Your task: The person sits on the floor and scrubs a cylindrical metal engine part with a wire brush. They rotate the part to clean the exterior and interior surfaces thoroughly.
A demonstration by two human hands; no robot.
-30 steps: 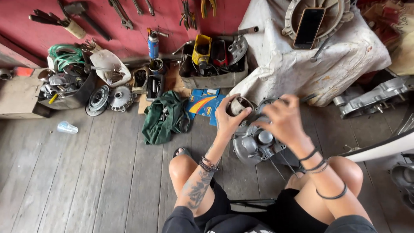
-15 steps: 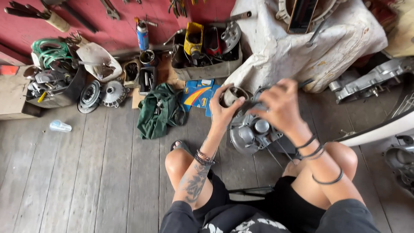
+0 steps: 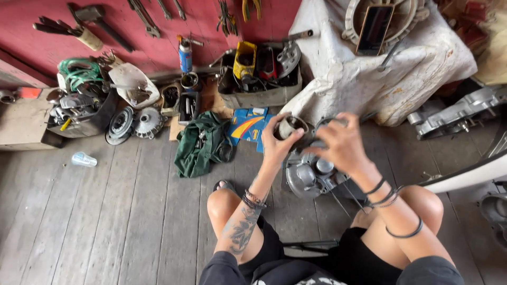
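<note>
While both arms reach forward mid-frame, left hand fingers wrap a metal cylinder; right hand fingers curl loosely over it above the engine part.

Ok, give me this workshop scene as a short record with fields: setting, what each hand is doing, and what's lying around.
setting: person seated low on a grey plank floor, facing a red wall hung with tools
left hand: left hand holds a short metal cylinder part, open end up
right hand: right hand on the same part, from the other side
below hands: grey engine assembly on the floor
left of hands: crumpled green cloth
by wall: blue spray can, tray of parts, two round metal discs
right: white cloth-covered bulk
</note>
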